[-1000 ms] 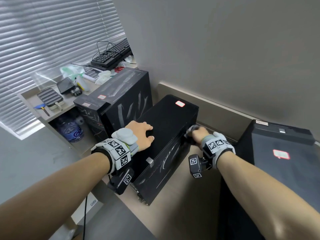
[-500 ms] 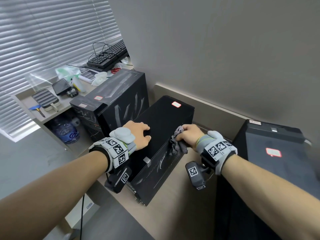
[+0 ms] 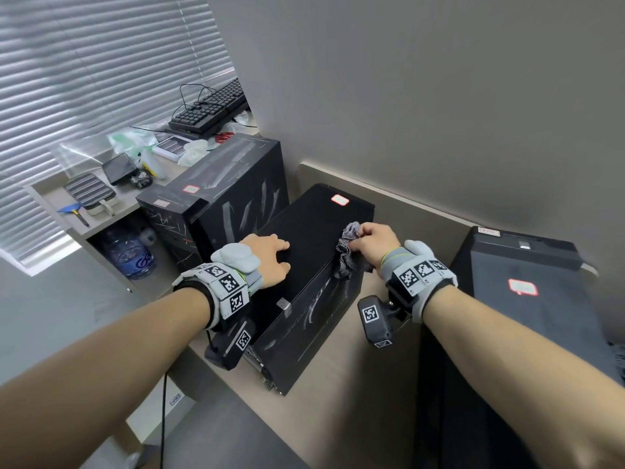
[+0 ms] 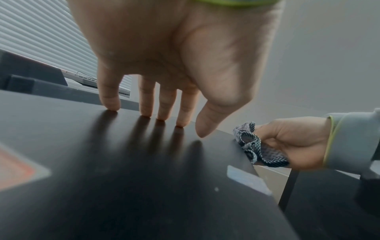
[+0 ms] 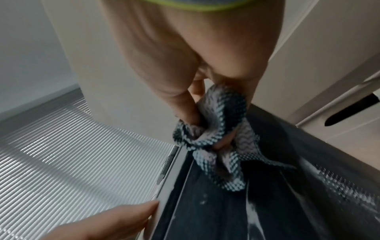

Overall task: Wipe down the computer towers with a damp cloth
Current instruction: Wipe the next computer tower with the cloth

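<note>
A black computer tower [image 3: 314, 231] lies tilted in the middle, with a red-bordered sticker near its far end. My left hand [image 3: 270, 257] rests flat on its top panel, straight fingertips [image 4: 147, 112] touching the black surface. My right hand [image 3: 372, 243] grips a bunched grey checked cloth [image 3: 346, 255] at the tower's right top edge, where part of the cloth hangs over the side panel [image 5: 226, 211]. In the right wrist view the fingers curl round the cloth [image 5: 218, 146]. A second, streaked tower [image 3: 220, 201] stands to the left and a third [image 3: 527, 286] to the right.
A grey wall [image 3: 422, 96] rises close behind the towers. At the back left, a shelf [image 3: 67, 214] carries a keyboard [image 3: 209, 110], plastic bags and small devices, with a water bottle [image 3: 135, 255] under it. Window blinds [image 3: 84, 79] fill the left side.
My right hand has brought the cloth up from the tower's right side to its top edge, and the cloth now shows bunched in the fingers. The left hand has stayed on the top panel.
</note>
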`<act>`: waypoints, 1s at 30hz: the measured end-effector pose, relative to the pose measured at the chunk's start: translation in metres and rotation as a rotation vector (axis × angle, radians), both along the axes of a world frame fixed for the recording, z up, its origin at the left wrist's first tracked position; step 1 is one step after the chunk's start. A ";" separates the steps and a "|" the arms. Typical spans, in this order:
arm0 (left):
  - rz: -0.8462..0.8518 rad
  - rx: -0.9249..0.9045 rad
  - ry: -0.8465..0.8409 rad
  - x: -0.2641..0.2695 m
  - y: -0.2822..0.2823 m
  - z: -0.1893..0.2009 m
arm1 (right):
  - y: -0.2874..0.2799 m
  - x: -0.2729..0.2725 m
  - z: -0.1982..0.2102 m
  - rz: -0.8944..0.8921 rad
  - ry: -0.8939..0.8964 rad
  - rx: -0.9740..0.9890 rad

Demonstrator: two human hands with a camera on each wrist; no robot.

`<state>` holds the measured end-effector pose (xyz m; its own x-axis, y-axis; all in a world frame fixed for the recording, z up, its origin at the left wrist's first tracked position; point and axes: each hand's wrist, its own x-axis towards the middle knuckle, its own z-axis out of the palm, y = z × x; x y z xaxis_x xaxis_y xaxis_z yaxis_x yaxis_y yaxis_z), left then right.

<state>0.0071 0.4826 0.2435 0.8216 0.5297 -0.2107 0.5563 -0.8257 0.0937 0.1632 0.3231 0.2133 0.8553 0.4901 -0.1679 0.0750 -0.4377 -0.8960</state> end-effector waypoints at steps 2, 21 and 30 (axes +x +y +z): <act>-0.003 0.002 -0.002 0.000 -0.001 -0.002 | -0.001 -0.018 -0.002 0.021 -0.013 -0.003; -0.234 -0.023 0.040 -0.014 0.008 0.000 | 0.011 -0.079 -0.032 -0.028 0.116 -0.194; -0.284 -0.060 0.004 -0.023 0.015 -0.004 | 0.015 -0.111 -0.031 -0.124 0.230 0.061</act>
<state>-0.0164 0.4973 0.2398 0.9344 0.2650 -0.2381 0.3041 -0.9414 0.1459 0.0523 0.3377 0.1821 0.8524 0.3989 -0.3381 -0.1848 -0.3751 -0.9084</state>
